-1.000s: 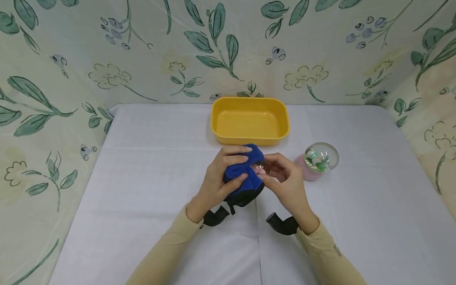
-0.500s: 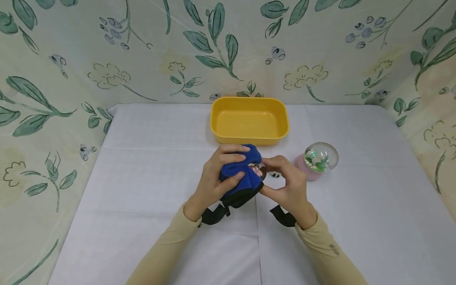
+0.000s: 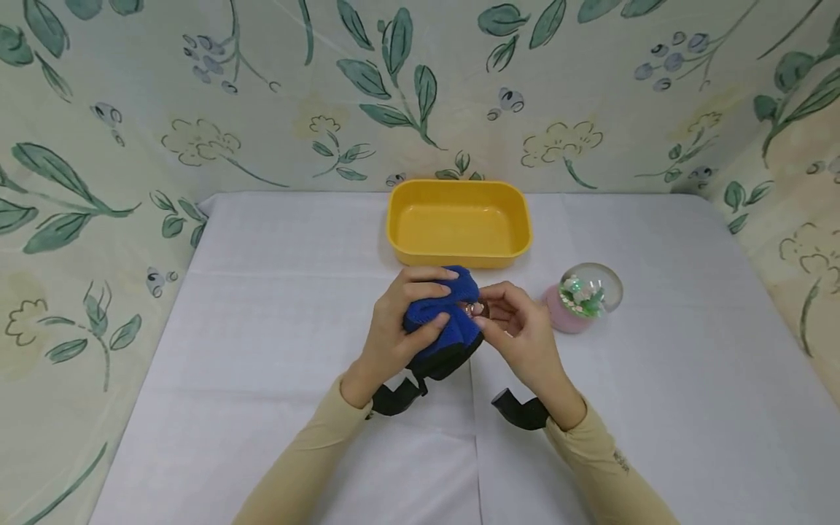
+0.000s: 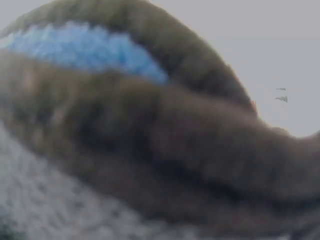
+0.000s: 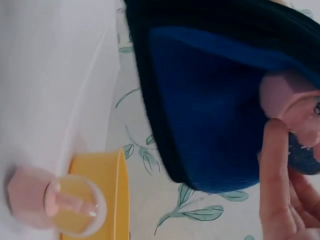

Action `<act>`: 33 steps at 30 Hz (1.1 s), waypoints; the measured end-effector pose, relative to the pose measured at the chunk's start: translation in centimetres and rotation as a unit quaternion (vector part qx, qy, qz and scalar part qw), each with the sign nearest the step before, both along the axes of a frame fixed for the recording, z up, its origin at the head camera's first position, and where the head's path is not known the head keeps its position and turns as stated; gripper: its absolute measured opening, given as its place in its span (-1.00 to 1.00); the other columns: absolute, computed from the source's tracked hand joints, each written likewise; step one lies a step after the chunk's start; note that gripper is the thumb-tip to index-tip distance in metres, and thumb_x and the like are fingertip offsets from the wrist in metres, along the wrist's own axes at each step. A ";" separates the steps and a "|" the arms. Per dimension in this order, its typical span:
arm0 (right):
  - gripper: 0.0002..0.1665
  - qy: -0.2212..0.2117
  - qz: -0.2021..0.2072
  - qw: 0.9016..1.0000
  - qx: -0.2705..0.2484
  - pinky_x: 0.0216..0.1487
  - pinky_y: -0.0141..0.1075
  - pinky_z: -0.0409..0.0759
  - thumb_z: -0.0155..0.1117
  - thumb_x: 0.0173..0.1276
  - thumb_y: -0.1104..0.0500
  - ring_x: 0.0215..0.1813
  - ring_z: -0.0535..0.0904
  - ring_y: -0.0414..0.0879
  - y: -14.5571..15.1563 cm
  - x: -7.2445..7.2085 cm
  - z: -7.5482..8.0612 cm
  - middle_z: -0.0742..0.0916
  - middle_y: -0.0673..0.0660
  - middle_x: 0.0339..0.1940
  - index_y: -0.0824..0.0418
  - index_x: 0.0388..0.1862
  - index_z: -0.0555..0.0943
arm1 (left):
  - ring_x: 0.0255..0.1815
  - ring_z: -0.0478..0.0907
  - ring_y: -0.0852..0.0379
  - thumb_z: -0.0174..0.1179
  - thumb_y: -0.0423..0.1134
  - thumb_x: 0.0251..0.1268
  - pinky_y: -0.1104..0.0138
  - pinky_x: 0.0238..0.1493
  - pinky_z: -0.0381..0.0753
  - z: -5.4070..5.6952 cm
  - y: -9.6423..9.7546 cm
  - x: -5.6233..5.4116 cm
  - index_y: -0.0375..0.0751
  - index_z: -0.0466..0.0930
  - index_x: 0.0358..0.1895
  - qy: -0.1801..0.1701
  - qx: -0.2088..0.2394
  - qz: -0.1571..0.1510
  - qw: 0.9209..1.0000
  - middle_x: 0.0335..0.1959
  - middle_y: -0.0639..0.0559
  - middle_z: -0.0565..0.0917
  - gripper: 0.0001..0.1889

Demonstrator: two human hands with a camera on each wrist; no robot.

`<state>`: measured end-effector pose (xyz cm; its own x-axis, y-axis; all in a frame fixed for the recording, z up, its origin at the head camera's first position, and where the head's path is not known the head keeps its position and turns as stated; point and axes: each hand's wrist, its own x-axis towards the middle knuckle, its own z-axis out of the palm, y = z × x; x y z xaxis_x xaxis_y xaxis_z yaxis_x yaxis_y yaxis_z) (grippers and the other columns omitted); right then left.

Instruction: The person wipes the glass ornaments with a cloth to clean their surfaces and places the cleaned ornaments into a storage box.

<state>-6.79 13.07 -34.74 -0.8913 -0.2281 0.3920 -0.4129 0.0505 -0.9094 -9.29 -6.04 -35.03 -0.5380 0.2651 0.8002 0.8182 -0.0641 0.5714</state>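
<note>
A blue cloth [image 3: 442,332] with a black border is folded about a small snow globe [image 3: 474,310], leaving only part of the globe in sight. My left hand [image 3: 400,313] grips the cloth from the left, thumb below and fingers above. From the other side my right hand [image 3: 525,328] holds the globe between thumb and fingers, close to the cloth's edge. The right wrist view has the globe's pink base [image 5: 282,92] against the cloth, with fingers [image 5: 276,175] touching it. Blurred fingers and a strip of blue cloth [image 4: 85,50] fill much of the left wrist view.
Just to the right of my right hand, a second snow globe [image 3: 569,312] with a pink base and green decoration stands on the white tablecloth [image 3: 295,292]. A yellow tray [image 3: 459,260] sits behind the hands. Floral fabric [image 3: 262,95] hangs around the table.
Half a second ago my right fingers were spread wider around the globe; now they are drawn closer together on it. The left hand keeps its grip, and the cloth has shifted slightly left.
</note>
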 end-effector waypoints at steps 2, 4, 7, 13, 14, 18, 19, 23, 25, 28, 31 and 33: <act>-0.47 0.051 0.008 0.999 0.010 -0.16 -0.39 0.63 0.29 0.32 0.16 -0.17 0.62 -0.15 -0.1 0.0 -0.2 0.66 0.12 -0.12 0.52 0.10 0.41 | 0.07 0.47 -0.19 0.04 -0.07 0.45 0.03 0.12 0.48 0.0 0.0 -0.1 -0.26 0.39 -0.07 -0.006 0.019 0.007 1.000 0.00 -0.28 0.51 -0.71; -0.30 0.096 0.017 0.995 0.037 -0.08 -0.38 0.60 0.29 0.33 0.01 -0.09 0.60 -0.14 0.0 0.0 -0.2 0.62 0.19 -0.02 0.51 0.19 0.34 | 0.07 0.47 -0.20 0.05 -0.06 0.44 0.02 0.12 0.48 0.0 -0.1 -0.2 -0.27 0.40 -0.08 -0.014 0.032 0.010 0.999 0.00 -0.28 0.51 -0.70; -0.25 0.158 0.013 0.984 0.079 -0.01 -0.40 0.57 0.26 0.32 -0.08 -0.07 0.59 -0.09 0.1 -0.1 -0.3 0.60 0.31 0.01 0.50 0.18 0.35 | 0.07 0.47 -0.20 0.05 -0.05 0.44 0.02 0.10 0.49 0.1 -0.2 -0.2 -0.27 0.40 -0.08 -0.029 0.041 0.002 0.999 0.00 -0.28 0.51 -0.69; -0.33 0.253 -0.033 0.960 0.115 -0.11 -0.46 0.58 0.28 0.29 -0.10 -0.26 0.64 -0.03 0.3 -0.5 -0.3 0.66 0.33 -0.18 0.53 -0.03 0.49 | 0.06 0.47 -0.20 0.03 -0.03 0.45 -0.01 0.09 0.50 0.3 -0.2 0.1 -0.26 0.37 -0.07 -0.042 0.037 -0.029 0.998 -0.01 -0.29 0.49 -0.68; -0.33 0.254 -0.036 0.960 0.114 -0.15 -0.47 0.59 0.28 0.28 -0.11 -0.29 0.64 -0.06 0.3 -0.5 -0.3 0.67 0.31 -0.21 0.53 -0.06 0.49 | 0.06 0.47 -0.20 0.02 -0.04 0.46 -0.01 0.10 0.50 0.3 -0.2 0.1 -0.26 0.37 -0.07 -0.041 0.034 -0.031 0.998 0.00 -0.29 0.48 -0.68; -0.36 0.225 -0.038 0.970 0.085 -0.34 -0.48 0.61 0.29 0.28 -0.10 -0.44 0.61 -0.17 -0.1 -0.5 -0.3 0.69 0.24 -0.41 0.52 -0.16 0.50 | 0.08 0.47 -0.19 0.02 -0.04 0.46 0.00 0.11 0.49 0.3 -0.2 0.1 -0.26 0.36 -0.06 -0.030 0.019 -0.033 0.999 0.01 -0.28 0.48 -0.69; -0.37 0.209 -0.037 0.974 0.074 -0.37 -0.48 0.60 0.29 0.28 -0.10 -0.47 0.59 -0.20 -0.2 -0.5 -0.3 0.68 0.23 -0.46 0.52 -0.19 0.50 | 0.08 0.47 -0.19 0.02 -0.04 0.46 0.01 0.12 0.49 0.2 -0.1 0.1 -0.26 0.36 -0.06 -0.027 0.016 -0.031 0.999 0.01 -0.27 0.48 -0.69; -0.40 0.151 -0.037 0.987 0.039 -0.45 -0.50 0.58 0.32 0.26 -0.11 -0.53 0.56 -0.24 -0.5 -0.3 0.0 0.67 0.20 -0.56 0.49 -0.26 0.52 | 0.08 0.48 -0.18 0.01 -0.05 0.47 0.02 0.13 0.48 0.0 0.0 0.1 -0.27 0.38 -0.07 -0.016 0.014 -0.017 1.000 -0.01 -0.27 0.49 -0.69; -0.38 0.138 -0.043 0.989 0.041 -0.43 -0.50 0.58 0.31 0.26 -0.14 -0.51 0.57 -0.25 -0.5 -0.2 0.1 0.68 0.19 -0.53 0.47 -0.23 0.55 | 0.07 0.48 -0.17 0.01 -0.04 0.46 0.03 0.13 0.48 0.0 0.0 0.1 -0.26 0.38 -0.08 -0.020 0.020 -0.007 1.000 -0.01 -0.27 0.50 -0.69; -0.36 0.151 -0.048 0.986 0.056 -0.30 -0.48 0.61 0.29 0.28 -0.13 -0.39 0.60 -0.23 -0.6 -0.2 0.1 0.70 0.25 -0.37 0.48 -0.13 0.56 | 0.06 0.48 -0.17 0.02 -0.04 0.46 0.02 0.12 0.49 0.0 -0.1 0.1 -0.27 0.39 -0.09 -0.027 0.035 0.004 0.999 -0.02 -0.27 0.51 -0.68; -0.29 0.184 -0.041 0.980 0.062 -0.10 -0.42 0.59 0.29 0.29 -0.11 -0.18 0.60 -0.18 -0.7 -0.2 0.2 0.66 0.32 -0.18 0.54 0.03 0.46 | 0.06 0.47 -0.18 0.04 -0.04 0.44 0.02 0.11 0.49 0.1 -0.1 0.0 -0.28 0.40 -0.09 -0.035 0.052 0.005 0.998 -0.02 -0.27 0.52 -0.68; -0.27 0.210 -0.026 0.976 0.055 0.00 -0.38 0.57 0.30 0.29 -0.07 -0.06 0.57 -0.13 -0.7 -0.3 0.2 0.61 0.36 -0.09 0.57 0.08 0.41 | 0.05 0.47 -0.18 0.05 -0.04 0.44 0.02 0.10 0.49 0.3 -0.1 -0.1 -0.29 0.40 -0.10 -0.035 0.063 0.004 0.997 -0.02 -0.27 0.52 -0.67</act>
<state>-7.10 12.36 -34.51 -0.6693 -0.2481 0.7003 -0.7417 0.1692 -0.6490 -9.41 -6.16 -34.76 -0.5952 0.1599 0.7875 0.7775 -0.1333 0.6147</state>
